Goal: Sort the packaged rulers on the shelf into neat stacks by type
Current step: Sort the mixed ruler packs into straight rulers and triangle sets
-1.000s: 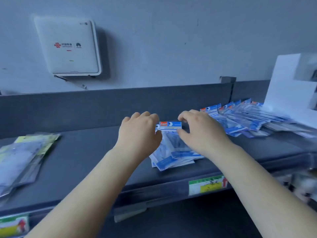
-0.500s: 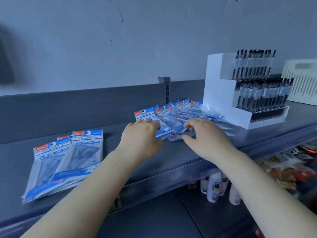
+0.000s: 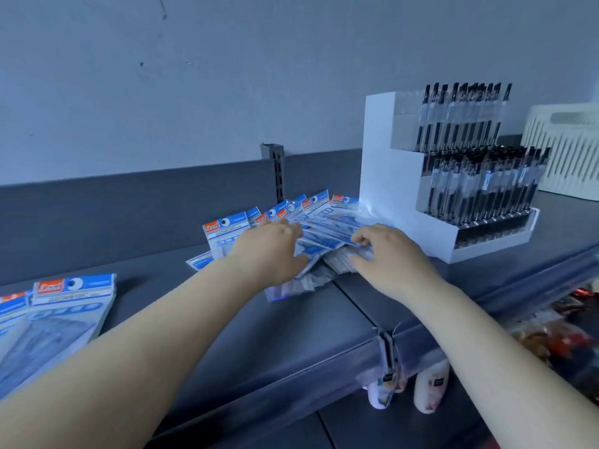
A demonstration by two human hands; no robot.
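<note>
on the dark shelf [image 3: 324, 325], seen from the head camera, a fanned heap of packaged rulers [image 3: 319, 228] lies just left of the white pen display [image 3: 392, 202], touching its foot; the left hand [image 3: 269, 244] rests on the heap's left side, fingers bent over the packets, and the right hand [image 3: 385, 254] has its fingers curled onto the heap's right edge; whether either has pinched a packet free i cannot tell; a tidier stack [image 3: 61, 315] of like packets sits well apart at far left; these look light, flat and glossy, likely slippery one on another, with stiff rulers inside thin film; best squeezed in from both long edges, or taken by the card headers, not the film.
</note>
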